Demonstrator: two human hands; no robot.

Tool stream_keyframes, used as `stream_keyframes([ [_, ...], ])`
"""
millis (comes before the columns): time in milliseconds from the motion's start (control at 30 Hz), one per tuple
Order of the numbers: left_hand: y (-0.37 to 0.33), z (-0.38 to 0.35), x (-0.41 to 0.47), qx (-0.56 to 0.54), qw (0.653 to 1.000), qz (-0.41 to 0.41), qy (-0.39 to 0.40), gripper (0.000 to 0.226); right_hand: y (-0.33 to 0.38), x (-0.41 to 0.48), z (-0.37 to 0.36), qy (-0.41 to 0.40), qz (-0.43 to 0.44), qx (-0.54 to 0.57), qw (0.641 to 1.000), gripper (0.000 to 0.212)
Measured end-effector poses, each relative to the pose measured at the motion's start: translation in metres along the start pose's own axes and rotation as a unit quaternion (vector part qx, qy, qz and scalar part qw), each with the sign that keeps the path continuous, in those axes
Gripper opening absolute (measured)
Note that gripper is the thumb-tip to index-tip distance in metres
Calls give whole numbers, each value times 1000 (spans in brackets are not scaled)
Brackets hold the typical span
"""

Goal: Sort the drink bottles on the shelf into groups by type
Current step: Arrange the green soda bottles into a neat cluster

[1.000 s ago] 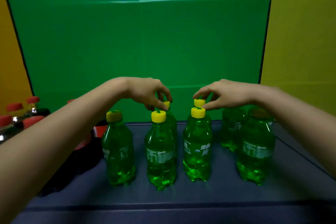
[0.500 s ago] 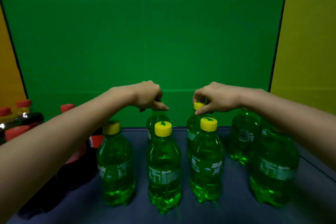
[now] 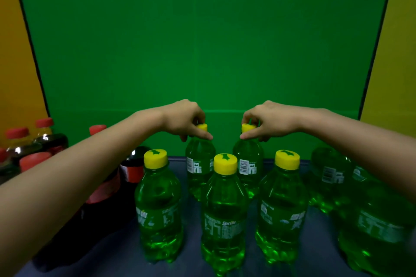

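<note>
Several green Sprite bottles with yellow caps stand on the dark shelf [image 3: 252, 261]. My left hand [image 3: 189, 119] pinches the cap of the back-left green bottle [image 3: 199, 159]. My right hand [image 3: 263, 120] pinches the cap of the back-right green bottle [image 3: 248, 162]. In front of them three more stand in a row: a left one [image 3: 158, 207], a middle one [image 3: 224, 220] and a right one [image 3: 281, 211]. Two further green bottles [image 3: 380, 227] stand at the right, partly hidden under my right forearm.
Dark cola bottles with red caps [image 3: 132, 171] crowd the left side, partly behind my left forearm. An orange drink bottle [image 3: 44, 126] stands at the far left. A green backdrop [image 3: 202, 51] closes the shelf behind, with yellow panels at both sides.
The view has moved closer and lower over the bottles. Both hands stay on the caps of the two back bottles, which now stand a little further apart.
</note>
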State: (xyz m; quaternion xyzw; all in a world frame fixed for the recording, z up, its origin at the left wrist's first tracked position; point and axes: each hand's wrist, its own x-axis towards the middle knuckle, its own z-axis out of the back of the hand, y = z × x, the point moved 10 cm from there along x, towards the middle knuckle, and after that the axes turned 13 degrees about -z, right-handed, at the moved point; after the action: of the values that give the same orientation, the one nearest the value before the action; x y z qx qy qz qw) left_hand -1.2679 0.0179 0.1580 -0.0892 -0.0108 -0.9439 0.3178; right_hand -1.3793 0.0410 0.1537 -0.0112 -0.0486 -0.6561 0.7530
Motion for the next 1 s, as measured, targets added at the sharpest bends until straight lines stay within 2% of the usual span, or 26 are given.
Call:
stream_keyframes([
  [133, 3, -1, -5, -46, 999, 12, 15, 33, 10, 1, -1, -11, 4, -16, 1000, 33],
  [233, 3, -3, -10, -130, 991, 8, 20, 33, 17, -4, -1, 33, 27, 1, 999, 33],
  [300, 1, -1, -12, -122, 992, -4, 10, 31, 19, -6, 0, 50, 35, 11, 998, 30],
  [400, 0, 1, -12, -93, 996, -7, -3, 28, 18, -4, 0, 31, 22, 25, 999, 24],
  [533, 4, 1, -8, -26, 1000, 17, -5, 40, 15, 0, -1, -9, -19, -55, 998, 40],
  [600, 4, -7, -10, -127, 991, 20, 24, 33, 14, -1, -2, 24, -19, -18, 999, 42],
  [667, -3, -11, -13, -201, 978, -15, 54, 41, 18, -6, -3, 65, 9, 43, 997, 37],
  [800, -4, -3, -12, -153, 987, -42, 16, 25, 19, -8, 1, 45, 36, 48, 997, 27],
  [933, 1, 8, -9, -26, 999, -22, -28, 35, 17, -7, -1, 36, 22, 52, 998, 23],
  [1000, 1, 8, -10, -55, 998, -13, -27, 26, 15, -6, -1, 26, 15, 26, 999, 23],
])
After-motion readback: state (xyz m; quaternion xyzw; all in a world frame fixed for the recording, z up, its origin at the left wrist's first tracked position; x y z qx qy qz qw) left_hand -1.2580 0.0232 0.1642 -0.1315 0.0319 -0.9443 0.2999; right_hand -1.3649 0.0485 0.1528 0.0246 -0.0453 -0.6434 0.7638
